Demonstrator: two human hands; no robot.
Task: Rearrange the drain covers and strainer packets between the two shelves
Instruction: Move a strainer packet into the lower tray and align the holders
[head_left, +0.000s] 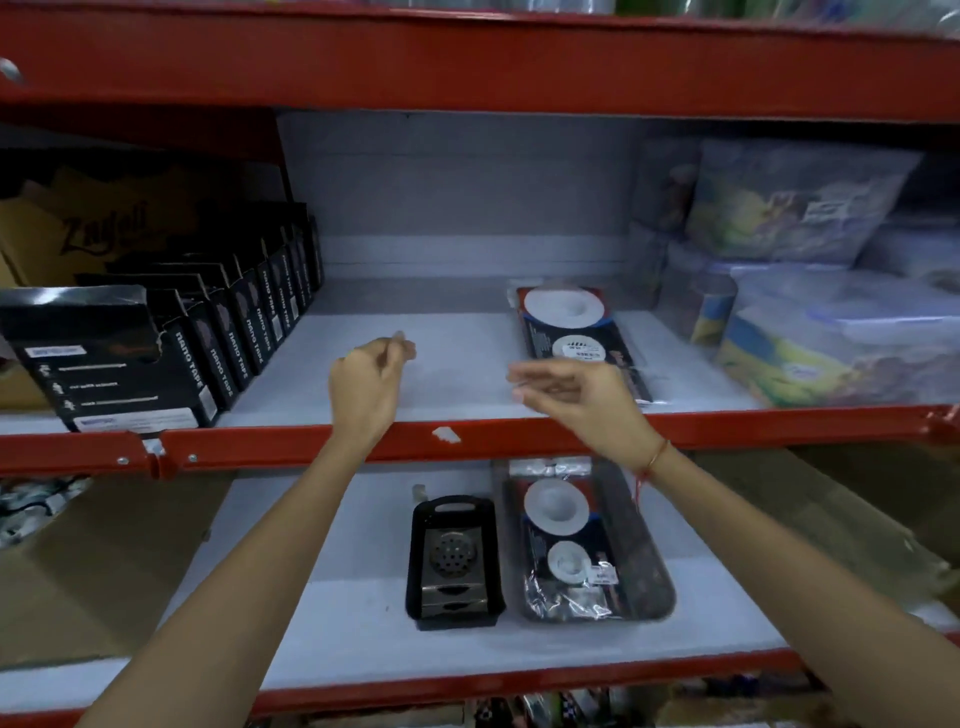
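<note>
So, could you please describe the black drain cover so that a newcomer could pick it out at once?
Find the lower shelf, beneath the middle red beam. Two items lie side by side near its middle. The drain cover is the left one: a black tray with a perforated metal disc, unlike the strainer packet beside it, which shows two white rounds under clear plastic.

The black boxes (244, 332) carry "nano tape" in white on their spines. Behind the boxes, the cardboard carton (104, 228) bears "Zagon"-like lettering, partly unclear. Other labels: illegible.
</note>
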